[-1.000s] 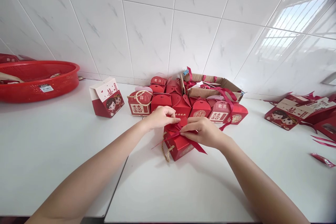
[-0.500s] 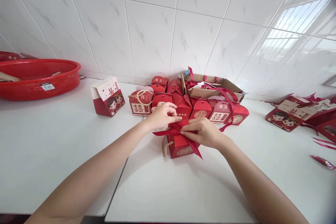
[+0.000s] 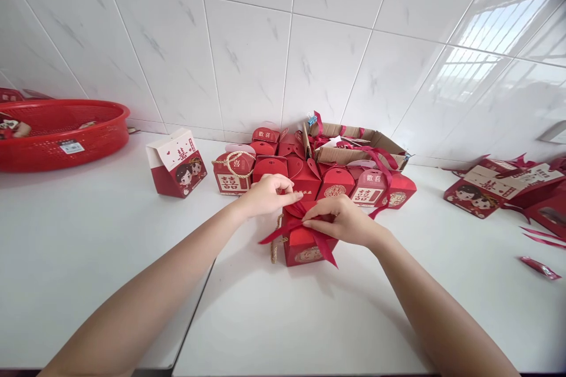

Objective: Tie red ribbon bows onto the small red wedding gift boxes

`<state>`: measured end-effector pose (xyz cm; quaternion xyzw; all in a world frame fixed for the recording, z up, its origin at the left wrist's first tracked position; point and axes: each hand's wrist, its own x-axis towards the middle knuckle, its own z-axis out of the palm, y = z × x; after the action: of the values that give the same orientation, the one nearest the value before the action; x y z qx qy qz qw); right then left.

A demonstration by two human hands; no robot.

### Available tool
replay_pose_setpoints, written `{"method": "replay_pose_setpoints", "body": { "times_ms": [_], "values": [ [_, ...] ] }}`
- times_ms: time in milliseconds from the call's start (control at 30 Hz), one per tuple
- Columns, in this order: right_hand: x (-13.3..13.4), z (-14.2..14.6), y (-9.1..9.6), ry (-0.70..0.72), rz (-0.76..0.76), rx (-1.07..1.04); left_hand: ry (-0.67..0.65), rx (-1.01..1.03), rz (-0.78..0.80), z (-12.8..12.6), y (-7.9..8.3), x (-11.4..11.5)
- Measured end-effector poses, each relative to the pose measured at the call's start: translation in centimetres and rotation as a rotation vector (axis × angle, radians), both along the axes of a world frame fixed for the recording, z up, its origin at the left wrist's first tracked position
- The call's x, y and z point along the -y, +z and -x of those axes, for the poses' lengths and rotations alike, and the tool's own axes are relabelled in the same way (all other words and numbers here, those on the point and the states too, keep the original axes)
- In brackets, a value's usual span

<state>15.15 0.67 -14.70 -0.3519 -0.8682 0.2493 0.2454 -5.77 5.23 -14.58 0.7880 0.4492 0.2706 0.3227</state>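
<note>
A red gift box (image 3: 306,252) stands on the table in front of me, with a gold pattern on its near side. Dark red ribbon (image 3: 325,247) crosses its top, one tail hanging down the front and another sticking out to the left. My right hand (image 3: 339,222) pinches the ribbon at the middle of the lid between thumb and fingers. Just above the box's left side, my left hand (image 3: 269,194) is closed, thumb and fingertips together at the ribbon. Its fingers partly cover what it grips. A twisted gold cord (image 3: 274,250) hangs at the box's left side.
Several red boxes (image 3: 336,182) stand behind it, beside a cardboard tray (image 3: 354,155) of ribbons. A white-topped box (image 3: 177,165) is at left, near a red plastic basket (image 3: 97,136). More boxes (image 3: 475,197) and a small red packet (image 3: 539,268) lie at right.
My left hand has shifted slightly left. The ribbon's left tail now droops lower, while my right hand keeps its pinch. The view has turned a little.
</note>
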Motion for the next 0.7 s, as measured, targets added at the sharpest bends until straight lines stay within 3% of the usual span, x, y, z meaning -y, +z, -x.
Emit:
{"method": "replay_pose_setpoints", "body": {
  "times_ms": [133, 267, 500, 700],
  "values": [
    [0.0, -0.7, 0.5, -0.071, 0.101, 0.003, -0.002, 0.028, 0.054, 0.2, 0.0, 0.0],
    [0.1, -0.9, 0.8, -0.105, 0.067, 0.028, -0.004, -0.014, 0.044, 0.2, -0.4, -0.1],
    [0.1, -0.8, 0.6, -0.056, -0.011, 0.061, 0.026, -0.053, -0.086, 0.0, -1.1, -0.5],
    [0.0, -0.7, 0.4, -0.052, 0.031, 0.079, 0.099, -0.159, -0.167, -0.2, -0.9, -0.3]
  ]
}}
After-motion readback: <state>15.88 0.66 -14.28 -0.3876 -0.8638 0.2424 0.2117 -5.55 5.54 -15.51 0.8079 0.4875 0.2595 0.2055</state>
